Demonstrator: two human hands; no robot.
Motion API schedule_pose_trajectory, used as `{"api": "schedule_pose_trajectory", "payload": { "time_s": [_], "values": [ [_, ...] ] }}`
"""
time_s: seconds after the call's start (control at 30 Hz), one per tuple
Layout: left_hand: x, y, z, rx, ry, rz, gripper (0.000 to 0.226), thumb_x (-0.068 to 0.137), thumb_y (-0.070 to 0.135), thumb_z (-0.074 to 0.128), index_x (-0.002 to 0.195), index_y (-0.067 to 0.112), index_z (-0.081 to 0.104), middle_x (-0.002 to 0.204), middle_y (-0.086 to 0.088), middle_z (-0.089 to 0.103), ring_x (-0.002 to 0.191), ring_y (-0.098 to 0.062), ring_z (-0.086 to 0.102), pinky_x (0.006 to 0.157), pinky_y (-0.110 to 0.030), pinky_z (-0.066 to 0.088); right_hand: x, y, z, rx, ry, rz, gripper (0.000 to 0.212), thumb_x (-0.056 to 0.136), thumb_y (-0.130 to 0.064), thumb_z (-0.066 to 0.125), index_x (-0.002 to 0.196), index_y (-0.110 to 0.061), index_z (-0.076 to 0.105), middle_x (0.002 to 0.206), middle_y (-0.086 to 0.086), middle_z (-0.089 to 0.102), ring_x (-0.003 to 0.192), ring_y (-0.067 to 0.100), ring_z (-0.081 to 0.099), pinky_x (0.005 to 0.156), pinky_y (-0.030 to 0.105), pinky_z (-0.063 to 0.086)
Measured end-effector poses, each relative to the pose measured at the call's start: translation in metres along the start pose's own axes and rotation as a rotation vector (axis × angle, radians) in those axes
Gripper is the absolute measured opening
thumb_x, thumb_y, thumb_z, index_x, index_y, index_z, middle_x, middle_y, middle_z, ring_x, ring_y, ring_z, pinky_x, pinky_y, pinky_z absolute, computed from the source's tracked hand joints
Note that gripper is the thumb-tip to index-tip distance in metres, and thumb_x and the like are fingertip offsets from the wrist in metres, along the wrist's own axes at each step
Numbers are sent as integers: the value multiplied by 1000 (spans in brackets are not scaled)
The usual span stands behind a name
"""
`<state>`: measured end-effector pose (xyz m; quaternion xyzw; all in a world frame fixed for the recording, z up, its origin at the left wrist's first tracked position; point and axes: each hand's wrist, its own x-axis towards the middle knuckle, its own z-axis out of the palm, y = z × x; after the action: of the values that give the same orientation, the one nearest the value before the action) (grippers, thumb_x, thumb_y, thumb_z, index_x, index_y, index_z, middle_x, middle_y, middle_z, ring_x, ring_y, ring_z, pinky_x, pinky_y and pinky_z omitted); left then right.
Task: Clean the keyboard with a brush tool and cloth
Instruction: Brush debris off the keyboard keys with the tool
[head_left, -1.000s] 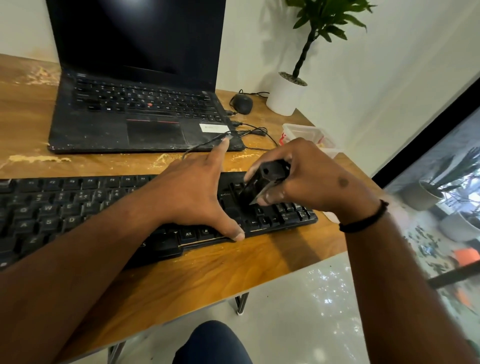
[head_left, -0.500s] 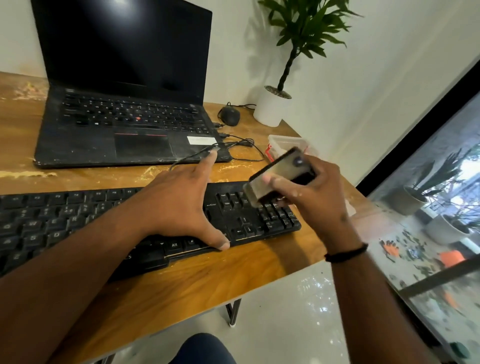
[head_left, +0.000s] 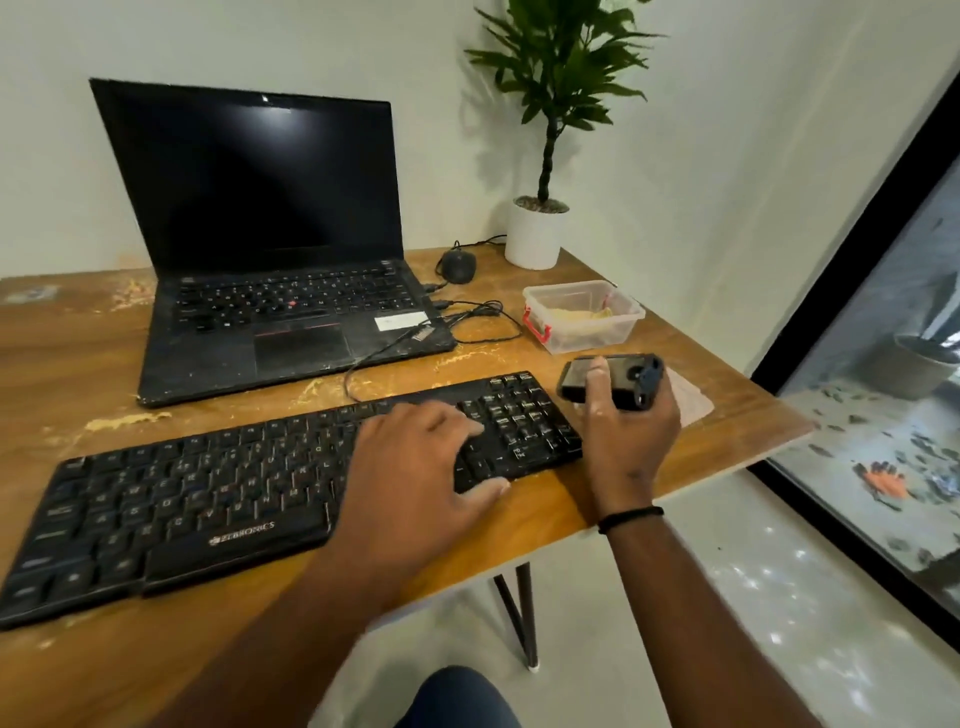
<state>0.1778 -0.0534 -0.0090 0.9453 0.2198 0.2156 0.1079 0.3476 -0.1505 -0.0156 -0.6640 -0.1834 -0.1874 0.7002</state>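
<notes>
Wooden desk (head_left: 727, 410), lower centre: left hand (head_left: 415, 478) flat, fingers spread on keyboard (head_left: 208, 499). Right hand (head_left: 628, 431) grips brush tool (head_left: 618, 382) beyond keyboard's right end. Advice: keep keyboard pinned, sweep bristles between keys.

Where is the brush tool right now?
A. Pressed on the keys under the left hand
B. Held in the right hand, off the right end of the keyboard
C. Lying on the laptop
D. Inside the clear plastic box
B: the right hand grips the brush tool just past the right end of the keyboard, while the left hand rests on the keys holding nothing.
</notes>
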Motion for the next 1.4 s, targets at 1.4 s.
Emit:
{"api": "schedule_pose_trajectory", "payload": {
  "time_s": [1.4],
  "values": [
    [-8,3,27,111,111,11,56,93,63,53,136,29,62,123,9,51,113,-17,40,94,-36,31,26,-53,36,-366,-983,-156,12,88,-24,69,87,-20,58,79,-1,66,53,7,61,46,18,45]
  ]
}}
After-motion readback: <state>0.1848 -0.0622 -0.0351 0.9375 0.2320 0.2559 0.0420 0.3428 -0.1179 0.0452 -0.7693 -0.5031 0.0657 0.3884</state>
